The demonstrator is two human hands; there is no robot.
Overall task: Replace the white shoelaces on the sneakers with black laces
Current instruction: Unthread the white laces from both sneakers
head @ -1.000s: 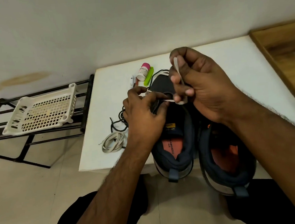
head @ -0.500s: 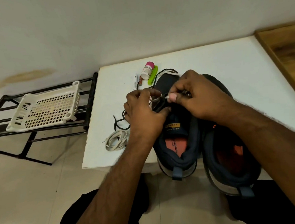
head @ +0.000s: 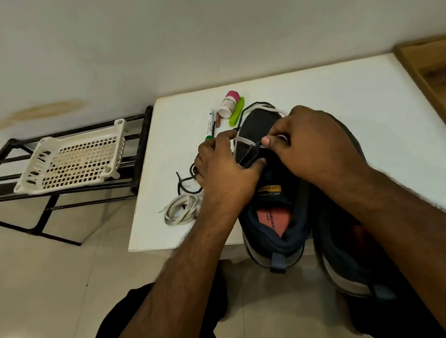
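Two dark navy sneakers stand side by side on the white table [head: 331,101], heels toward me. My left hand [head: 224,168] grips the left sneaker [head: 273,218] at its eyelet row, thumb on the tongue. My right hand [head: 307,140] pinches the white lace [head: 243,140] that crosses that sneaker's front. The right sneaker [head: 339,239] is mostly hidden under my right forearm. A loose white lace [head: 180,212] lies bundled to the left, with a black lace [head: 188,182] just beyond it, partly hidden by my left hand.
A small bottle with a pink cap [head: 228,104], a green clip [head: 237,114] and a marker [head: 209,124] lie behind the sneakers. A white plastic basket [head: 74,159] sits on a black metal rack [head: 140,151] left of the table. A wooden surface [head: 438,72] borders the table's right side.
My right hand came down from above the sneaker, where it held the white lace up, to the eyelets. My left hand stayed on the left sneaker.
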